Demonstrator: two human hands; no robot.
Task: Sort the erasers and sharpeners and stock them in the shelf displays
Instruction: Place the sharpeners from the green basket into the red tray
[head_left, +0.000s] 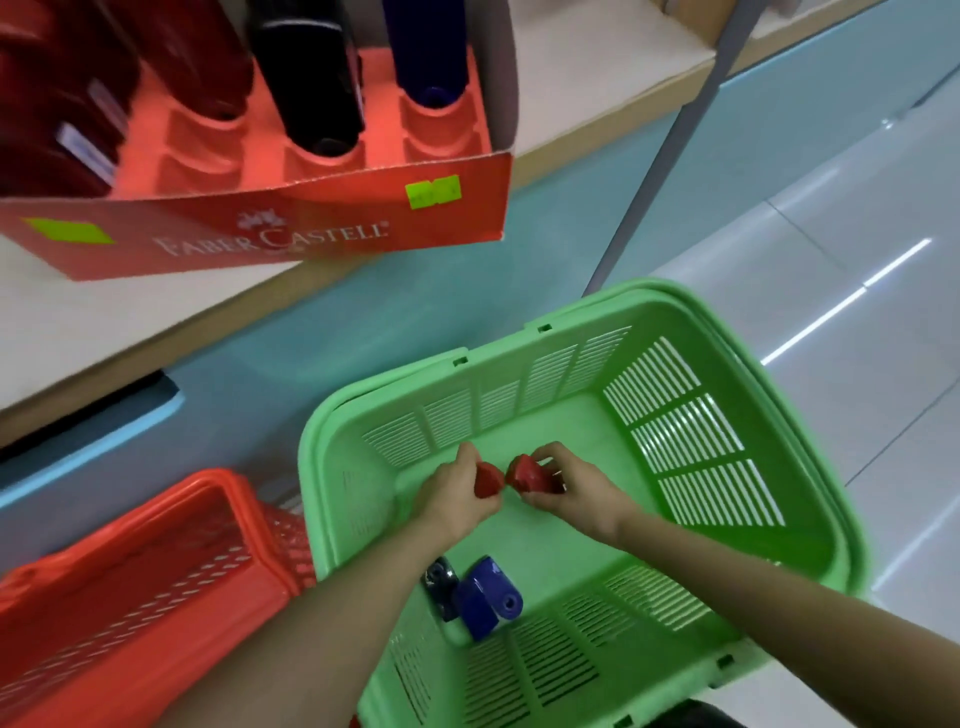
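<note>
- Head view: the left hand (449, 496) is reaching down into the green basket (701, 457) and gripping a red sharpener (488, 482) in curled fingers.
- The right hand (576, 493) is doing the same just beside it, pinching a second red sharpener (525, 472); the two pieces are nearly touching between the hands, above the basket bottom.
- A blue sharpener (488, 605) and a dark sharpener (439, 582) are lying against each other at the near end of the green basket, waiting to be picked. No other loose stock is showing there, and no erasers are visible anywhere.
- An orange-red basket (130, 582) is sitting on the floor (857, 322) just left of the green one; motion blur is keeping me from telling whether it holds anything.
- On the shelf (67, 332) above, the red Faber-Castell display box (322, 234) is holding red sharpeners (62, 104), a black sharpener (306, 78) and a blue one (426, 52) standing in its moulded slots, while several front slots (208, 140) are sitting empty.
- Judging from this, the stocking is looking well along: the display is partly filled, the green basket is almost drained, and what remains is placing the two red pieces in hand, then the blue and dark ones.
</note>
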